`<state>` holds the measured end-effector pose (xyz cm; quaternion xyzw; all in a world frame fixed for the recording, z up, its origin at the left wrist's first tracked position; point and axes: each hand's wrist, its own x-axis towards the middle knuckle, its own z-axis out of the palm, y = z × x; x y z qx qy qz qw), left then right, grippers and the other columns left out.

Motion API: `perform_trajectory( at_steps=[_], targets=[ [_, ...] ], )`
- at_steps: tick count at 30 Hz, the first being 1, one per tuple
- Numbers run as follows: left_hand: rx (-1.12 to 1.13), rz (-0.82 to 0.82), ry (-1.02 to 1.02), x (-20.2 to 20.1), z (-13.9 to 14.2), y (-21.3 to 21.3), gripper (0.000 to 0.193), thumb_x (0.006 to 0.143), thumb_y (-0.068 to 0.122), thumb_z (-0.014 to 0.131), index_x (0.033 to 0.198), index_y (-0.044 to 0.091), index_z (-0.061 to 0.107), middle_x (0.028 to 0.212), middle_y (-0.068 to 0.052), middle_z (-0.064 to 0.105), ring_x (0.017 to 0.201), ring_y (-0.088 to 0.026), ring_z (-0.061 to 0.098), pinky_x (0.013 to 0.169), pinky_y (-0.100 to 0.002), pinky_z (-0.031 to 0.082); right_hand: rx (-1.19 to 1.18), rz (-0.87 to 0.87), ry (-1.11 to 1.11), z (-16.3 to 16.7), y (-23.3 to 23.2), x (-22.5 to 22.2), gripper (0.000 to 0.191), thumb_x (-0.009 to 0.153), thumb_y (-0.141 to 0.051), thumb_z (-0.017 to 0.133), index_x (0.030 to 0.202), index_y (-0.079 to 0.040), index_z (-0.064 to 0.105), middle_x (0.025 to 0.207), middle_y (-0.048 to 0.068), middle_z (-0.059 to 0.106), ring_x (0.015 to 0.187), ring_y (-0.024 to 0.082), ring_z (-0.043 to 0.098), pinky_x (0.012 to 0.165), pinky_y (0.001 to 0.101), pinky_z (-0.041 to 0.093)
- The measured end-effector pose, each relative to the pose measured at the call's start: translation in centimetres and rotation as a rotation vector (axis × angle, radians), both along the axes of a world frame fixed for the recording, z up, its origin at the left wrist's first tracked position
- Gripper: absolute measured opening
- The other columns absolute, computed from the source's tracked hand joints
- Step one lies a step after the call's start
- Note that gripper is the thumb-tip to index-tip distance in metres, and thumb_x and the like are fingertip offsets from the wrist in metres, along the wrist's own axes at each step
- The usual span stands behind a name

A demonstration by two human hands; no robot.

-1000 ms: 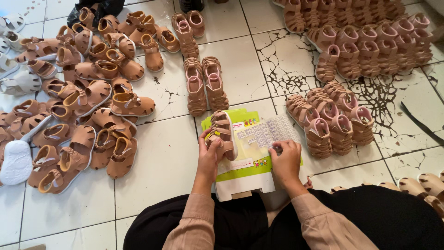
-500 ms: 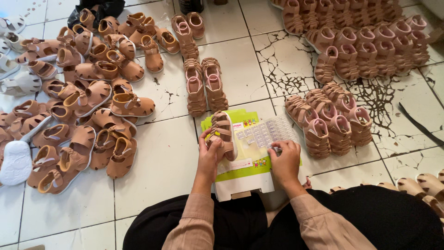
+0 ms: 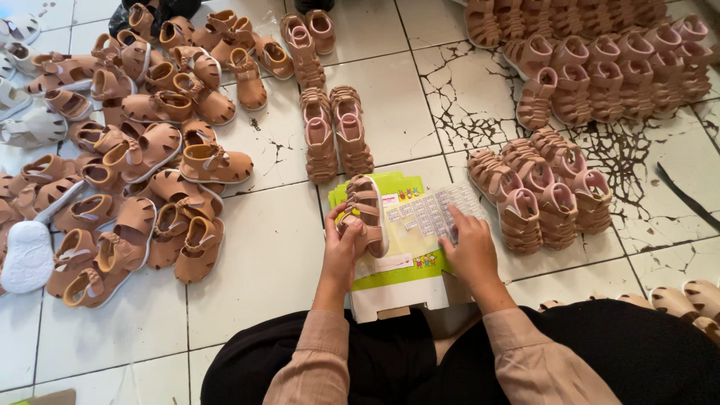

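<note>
Head view: our left hand (image 3: pixel 341 251) fingers grip a ribbed tan sandal (image 3: pixel 365 214); right hand (image 3: pixel 469 251) fingers spread, pressing a glossy sticker sheet (image 3: pixel 429 214) on a flat cardboard box (image 3: pixel 397 281)

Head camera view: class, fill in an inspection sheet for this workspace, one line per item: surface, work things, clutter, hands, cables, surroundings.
Surface: pale tiled floor, cracked and dark-stained at the right.
Work things: pink sandal in the left hand; sheet of small stickers lying on a green and white flat box.
Clutter: loose tan sandals at the left; pink sandals in rows and a cluster at the right; white shoe sole at the far left.
Hands: left grips the sandal; right hand rests its fingertips on the sticker sheet.
Cables: nothing seen.
Surroundings: the person's black-clad lap at the bottom edge.
</note>
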<state>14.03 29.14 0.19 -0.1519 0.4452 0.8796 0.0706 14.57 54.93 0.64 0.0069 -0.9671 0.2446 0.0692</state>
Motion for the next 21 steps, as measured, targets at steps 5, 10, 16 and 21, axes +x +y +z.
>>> perform_trajectory(
  at_steps=[5,10,16,21],
  targets=[
    [0.015,0.000,0.018,0.0,-0.4,0.0,0.060,0.092,0.020,0.065,0.146,0.017,0.037,0.136,-0.011,0.055,0.122,-0.019,0.057,0.097,-0.033,0.053,-0.013,0.037,0.033,-0.4,0.2,0.0,0.014,0.078,-0.014,0.079,0.092,-0.012,0.079,0.099,0.005,0.067,0.103,0.028,0.060,0.088,0.0390,0.052],
    [0.007,0.000,-0.002,0.1,-0.5,0.1,0.060,0.092,0.021,0.065,0.145,0.018,0.038,0.135,-0.011,0.055,0.121,-0.019,0.058,0.097,-0.034,0.053,0.012,0.076,0.026,-0.1,0.5,-0.9,0.006,0.079,-0.010,0.076,0.085,-0.009,0.075,0.100,0.007,0.064,0.105,0.029,0.058,0.089,0.0391,0.052],
    [0.005,0.004,-0.007,-0.1,-0.8,0.1,0.060,0.092,0.022,0.065,0.146,0.018,0.038,0.133,-0.011,0.055,0.118,-0.019,0.059,0.095,-0.034,0.054,-0.031,0.118,-0.057,1.0,0.7,-1.4,0.015,0.074,-0.014,0.080,0.083,-0.008,0.071,0.103,0.008,0.061,0.107,0.029,0.055,0.092,0.0397,0.050],
    [-0.007,-0.004,-0.007,-0.1,-0.4,0.2,0.062,0.092,0.021,0.066,0.146,0.018,0.038,0.131,-0.012,0.056,0.117,-0.019,0.060,0.093,-0.034,0.055,-0.002,0.136,-0.078,1.6,0.6,-1.7,0.017,0.072,-0.014,0.080,0.082,-0.008,0.067,0.104,0.007,0.060,0.109,0.029,0.055,0.091,0.0398,0.050]
  ],
)
